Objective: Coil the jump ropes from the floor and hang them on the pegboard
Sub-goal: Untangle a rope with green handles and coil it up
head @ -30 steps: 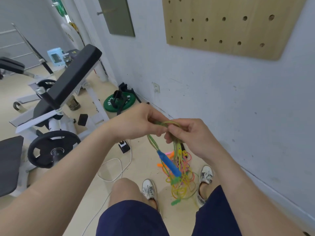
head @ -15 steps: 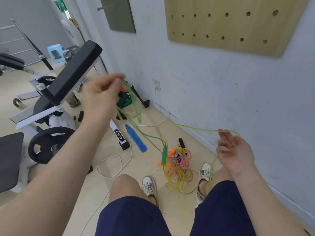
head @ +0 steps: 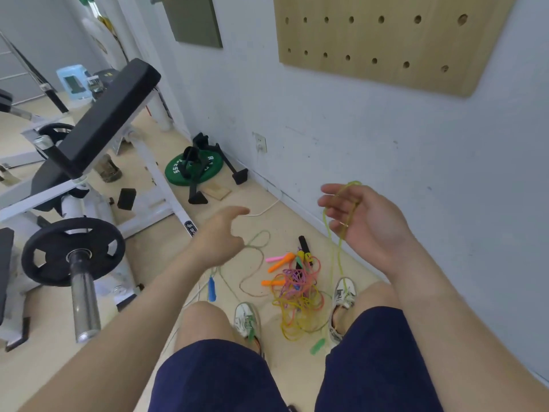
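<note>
A thin green jump rope (head: pixel 332 233) drapes over the palm of my right hand (head: pixel 365 221), which is held palm up with relaxed fingers near the wall. The rope runs down to a green handle (head: pixel 318 346) by my right shoe. My left hand (head: pixel 219 236) is lower and to the left, its fingers curled on the same rope, with a loop beside it. A blue handle (head: pixel 211 288) dangles below it. A tangled pile of coloured jump ropes (head: pixel 300 289) lies on the floor between my feet. The wooden pegboard (head: pixel 386 55) hangs on the wall above, with no pegs visible.
A weight bench (head: pixel 110 114) and a loaded bar with a black plate (head: pixel 71 251) stand at the left. A green weight plate (head: pixel 190 171) and black stands lie by the wall. A white cable (head: pixel 264 211) runs across the floor from a wall socket (head: pixel 260 142).
My hands parted from the bundle. The left hand swung up and left with the rope, then came down toward the middle. The right hand rose with rope across its palm.
</note>
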Demonstrator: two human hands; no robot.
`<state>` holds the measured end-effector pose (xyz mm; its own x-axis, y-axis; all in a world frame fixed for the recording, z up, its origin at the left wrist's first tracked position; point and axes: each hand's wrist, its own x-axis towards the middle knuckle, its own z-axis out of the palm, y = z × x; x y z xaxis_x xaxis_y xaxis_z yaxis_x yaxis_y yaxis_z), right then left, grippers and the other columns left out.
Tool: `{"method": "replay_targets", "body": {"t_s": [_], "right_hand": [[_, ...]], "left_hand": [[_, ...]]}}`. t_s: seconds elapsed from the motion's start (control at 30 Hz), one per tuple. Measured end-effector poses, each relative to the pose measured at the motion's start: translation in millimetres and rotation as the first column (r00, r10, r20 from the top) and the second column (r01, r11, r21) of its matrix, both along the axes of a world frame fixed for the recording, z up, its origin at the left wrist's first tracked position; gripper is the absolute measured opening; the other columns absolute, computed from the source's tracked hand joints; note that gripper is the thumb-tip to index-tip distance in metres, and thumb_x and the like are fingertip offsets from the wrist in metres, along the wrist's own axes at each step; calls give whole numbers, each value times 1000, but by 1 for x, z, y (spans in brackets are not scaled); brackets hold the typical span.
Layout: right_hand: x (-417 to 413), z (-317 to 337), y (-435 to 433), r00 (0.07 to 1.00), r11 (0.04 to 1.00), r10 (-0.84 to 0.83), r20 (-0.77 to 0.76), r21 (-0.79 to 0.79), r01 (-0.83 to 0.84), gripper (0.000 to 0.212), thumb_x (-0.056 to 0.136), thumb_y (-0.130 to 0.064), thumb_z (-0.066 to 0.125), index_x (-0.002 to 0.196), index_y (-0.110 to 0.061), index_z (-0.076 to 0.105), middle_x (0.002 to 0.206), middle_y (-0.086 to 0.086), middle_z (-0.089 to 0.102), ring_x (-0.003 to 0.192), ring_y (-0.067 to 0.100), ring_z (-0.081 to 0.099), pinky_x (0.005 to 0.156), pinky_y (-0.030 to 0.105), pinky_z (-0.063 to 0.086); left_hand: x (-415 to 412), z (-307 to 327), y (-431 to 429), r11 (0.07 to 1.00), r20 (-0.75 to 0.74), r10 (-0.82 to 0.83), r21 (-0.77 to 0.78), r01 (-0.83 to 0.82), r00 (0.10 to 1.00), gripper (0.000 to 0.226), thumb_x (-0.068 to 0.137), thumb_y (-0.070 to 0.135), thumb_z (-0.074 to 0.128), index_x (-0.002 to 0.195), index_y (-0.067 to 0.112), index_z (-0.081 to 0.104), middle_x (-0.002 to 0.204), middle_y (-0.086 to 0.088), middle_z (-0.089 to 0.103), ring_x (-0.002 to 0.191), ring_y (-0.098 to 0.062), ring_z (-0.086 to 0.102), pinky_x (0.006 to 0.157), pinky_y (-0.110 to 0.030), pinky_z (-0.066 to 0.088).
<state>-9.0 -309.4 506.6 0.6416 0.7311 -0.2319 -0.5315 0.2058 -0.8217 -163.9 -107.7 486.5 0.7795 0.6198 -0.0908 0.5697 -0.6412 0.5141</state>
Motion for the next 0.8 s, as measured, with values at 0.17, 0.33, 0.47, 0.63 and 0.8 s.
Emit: {"method": "replay_targets", "body": {"t_s": [0.17, 0.33, 0.47, 0.63, 0.8], "right_hand": [[-17, 58, 26, 988, 964, 150, 21, 220, -151, 27, 78, -18, 56, 93, 0, 68, 79, 12, 67, 69, 16, 56, 66, 23, 49], [4, 108, 30, 995, 861, 16, -103, 507, 38, 22, 90, -10, 46, 91, 3, 64, 85, 15, 67, 77, 22, 61, 72, 26, 52], [26, 78, 30, 959, 976, -184, 215, 152, 153, 5, 90, -15, 55, 87, -18, 59, 89, -1, 59, 89, 18, 55, 84, 34, 45], [-11, -17, 21, 929, 936, 326, 174, -199, -291, 46, 84, -57, 62, 111, -21, 60, 111, -3, 64, 113, 17, 57, 93, 39, 37], [-57, -53, 23, 646, 768, 638, 420, -409, -492, 27, 103, -29, 46, 104, -16, 69, 109, 1, 73, 113, 12, 64, 110, 43, 39]], "left_hand": [[40, -23, -96, 709, 306, -264, -582, 400, 914, 31, 92, 0, 55, 116, 18, 60, 110, -1, 68, 106, -13, 63, 97, -28, 48], [37, -91, -110, 792, 103, -272, -540, 283, 957, 27, 100, 18, 41, 81, 21, 60, 81, 1, 70, 84, -12, 69, 94, -43, 51], [32, -65, -90, 736, 290, 207, -675, 46, 934, 30, 100, 9, 35, 77, 12, 53, 44, 4, 48, 41, -15, 45, 50, -30, 42], [50, 42, -72, 400, 485, 490, -864, 307, 724, 28, 97, 15, 37, 70, 20, 44, 51, 7, 17, 42, -8, 11, 37, -16, 11], [67, 93, -70, 346, 537, 521, -843, 411, 664, 31, 101, 24, 35, 72, 19, 43, 53, 7, 16, 42, -8, 12, 36, -19, 11]]}}
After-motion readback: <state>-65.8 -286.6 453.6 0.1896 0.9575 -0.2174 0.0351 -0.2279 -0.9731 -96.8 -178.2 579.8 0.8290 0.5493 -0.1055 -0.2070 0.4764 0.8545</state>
